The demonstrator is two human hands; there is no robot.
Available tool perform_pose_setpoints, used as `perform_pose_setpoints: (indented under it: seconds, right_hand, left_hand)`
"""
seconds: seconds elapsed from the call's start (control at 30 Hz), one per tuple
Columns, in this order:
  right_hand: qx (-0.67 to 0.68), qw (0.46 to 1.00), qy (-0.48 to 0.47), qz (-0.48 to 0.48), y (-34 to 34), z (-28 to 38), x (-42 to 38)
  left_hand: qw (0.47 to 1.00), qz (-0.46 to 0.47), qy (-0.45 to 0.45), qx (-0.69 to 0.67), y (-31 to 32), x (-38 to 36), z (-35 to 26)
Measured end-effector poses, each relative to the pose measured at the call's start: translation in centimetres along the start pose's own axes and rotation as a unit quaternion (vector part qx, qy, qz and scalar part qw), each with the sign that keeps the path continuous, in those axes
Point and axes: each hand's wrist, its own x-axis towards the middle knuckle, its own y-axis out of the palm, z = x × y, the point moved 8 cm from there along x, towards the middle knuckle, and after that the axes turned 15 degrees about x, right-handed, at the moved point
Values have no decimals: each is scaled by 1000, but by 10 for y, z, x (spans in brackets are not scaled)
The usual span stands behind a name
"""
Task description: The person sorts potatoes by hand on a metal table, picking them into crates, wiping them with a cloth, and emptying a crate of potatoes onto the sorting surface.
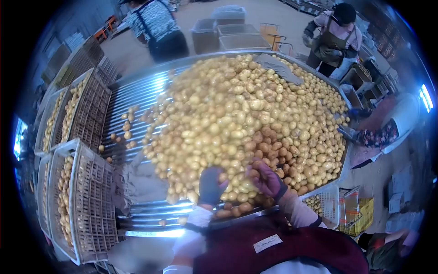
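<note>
A large heap of potatoes (237, 118) covers the metal roller table (132, 98). My left hand (211, 186), in a dark glove, is at the near edge of the heap; its fingers are smeared by motion, with a potato beside them. My right hand (266, 179), in a purple glove, is closed round a brownish potato (253, 173) close by. Behind my right hand lies a patch of darker, browner potatoes (269, 146). Several brown potatoes (235, 210) rest along the near edge, between and below my hands.
Crates of potatoes (93, 205) stand along the left side. Grey cloths (143, 180) (279, 68) lie at the table's near left and far edge. A co-worker's gloved hands (349, 132) reach in at the right. Two people stand beyond. A white basket (329, 205) sits near right.
</note>
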Motion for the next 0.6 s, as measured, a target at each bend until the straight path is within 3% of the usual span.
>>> perform_pose_setpoints:
  seconds: [0.07, 0.1, 0.17, 0.27, 0.37, 0.4, 0.43, 0.5, 0.6]
  right_hand:
    - [19, 997, -50, -56, 21, -2, -19]
    - [31, 993, -76, -86, 31, -5, -29]
    - [33, 994, -81, -65, 36, -11, -35]
    - [57, 996, -54, -31, 36, -27, -31]
    - [153, 988, 27, 23, 38, -50, -26]
    - [-17, 999, -17, 27, 26, -42, -30]
    - [-186, 980, -64, 27, 8, -32, -35]
    - [-502, 850, -158, 9, -13, -13, -50]
    - [-376, 889, -260, -1, 74, -18, -71]
  left_hand:
    - [990, -16, -76, -118, -2, 3, 7]
    - [960, -34, -139, -240, -37, 8, -6]
    - [842, -59, -266, -465, -87, 11, -33]
    - [958, -63, 15, -280, -129, 36, -92]
    - [968, -24, 182, -169, -143, 43, -155]
    - [964, -3, 219, -151, -141, 42, -172]
    - [962, 4, 229, -146, -136, 41, -177]
    - [957, 19, 254, -138, -124, 40, -188]
    - [965, 51, 202, -158, -136, 50, -202]
